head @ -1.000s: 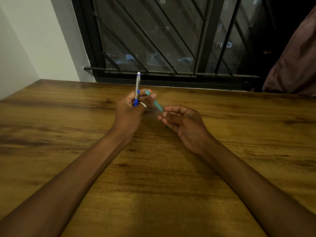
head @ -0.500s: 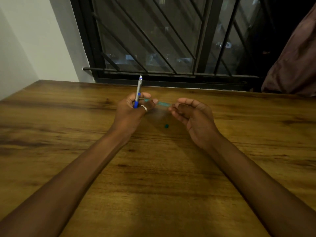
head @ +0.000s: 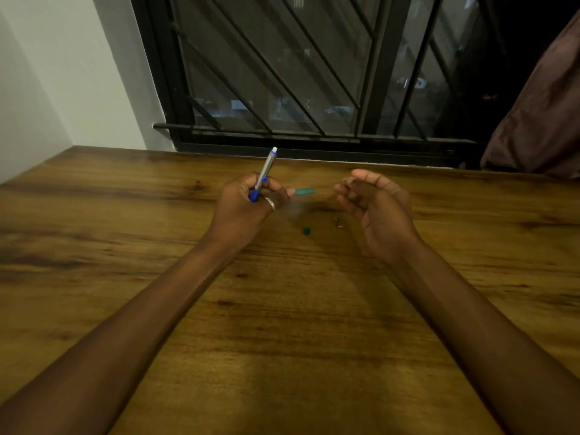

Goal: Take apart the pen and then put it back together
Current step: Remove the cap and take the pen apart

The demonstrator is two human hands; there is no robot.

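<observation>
My left hand (head: pixel 243 204) grips a silver pen with blue ends (head: pixel 264 172), held upright and tilted slightly right. The same hand's fingertips pinch one end of a teal pen barrel (head: pixel 303 191), which lies almost level and points right. A thin dark refill (head: pixel 326 186) runs from the barrel to my right hand (head: pixel 375 208), whose thumb and fingers are pinched on its far end. On the wooden table (head: pixel 282 309) below lie a small teal cap piece (head: pixel 306 230) and a tiny metal part (head: pixel 338 222).
The table's far edge meets a black barred window (head: pixel 282 89). A white wall (head: pixel 78 73) stands at the left and a dark maroon curtain (head: pixel 539 114) hangs at the far right. My forearms reach in from the near edge.
My right hand has moved right and away from the left, and the thin refill now spans the gap. The teal barrel swung from slanted to nearly level. A tiny metal part now shows on the table.
</observation>
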